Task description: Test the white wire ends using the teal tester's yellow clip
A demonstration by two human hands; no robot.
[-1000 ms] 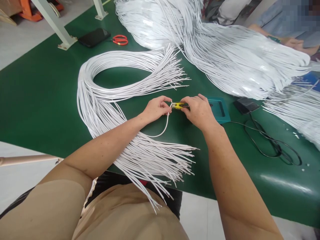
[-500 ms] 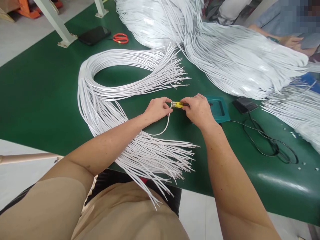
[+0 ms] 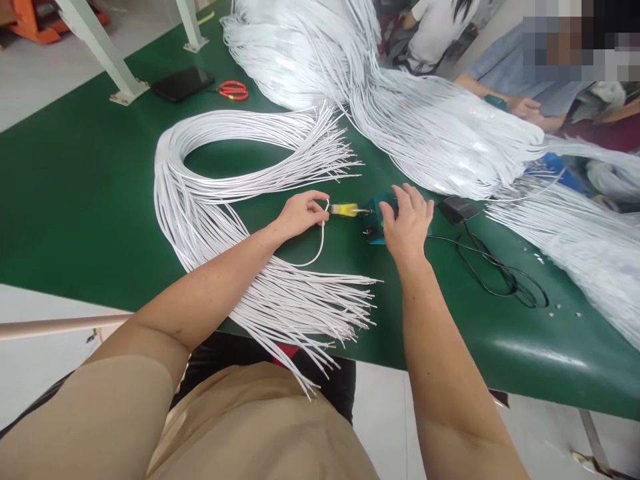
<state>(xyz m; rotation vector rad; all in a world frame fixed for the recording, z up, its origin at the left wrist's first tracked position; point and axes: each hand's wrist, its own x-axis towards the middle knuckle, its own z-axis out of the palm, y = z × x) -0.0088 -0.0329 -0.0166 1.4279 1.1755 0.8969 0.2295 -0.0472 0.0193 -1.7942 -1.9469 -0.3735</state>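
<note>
My left hand (image 3: 301, 215) pinches one white wire (image 3: 321, 247) near its end, and the rest of it curves down toward the bundle. Against those fingertips is the metal end of a small yellow clip-like piece (image 3: 345, 210). A metal stem joins the yellow piece to a teal box (image 3: 376, 235) on the table. Over this box lies my right hand (image 3: 407, 227), open with its fingers spread; whether it presses on the box I cannot tell. Under my left forearm runs a bent bundle of white wires (image 3: 167, 167), both sets of ends pointing right.
A large heap of white wires (image 3: 440, 127) covers the back of the green table (image 3: 90, 193). Red-handled scissors (image 3: 233, 91) and a black phone-like slab (image 3: 183, 84) lie at back left. A black cable (image 3: 505, 287) coils right of the box. Another person's hand (image 3: 526, 110) shows behind the heap.
My right hand has let go of the yellow piece and moved right onto the teal box, its fingers opening. My left hand keeps its pinch on the wire. The whole view has shifted somewhat.
</note>
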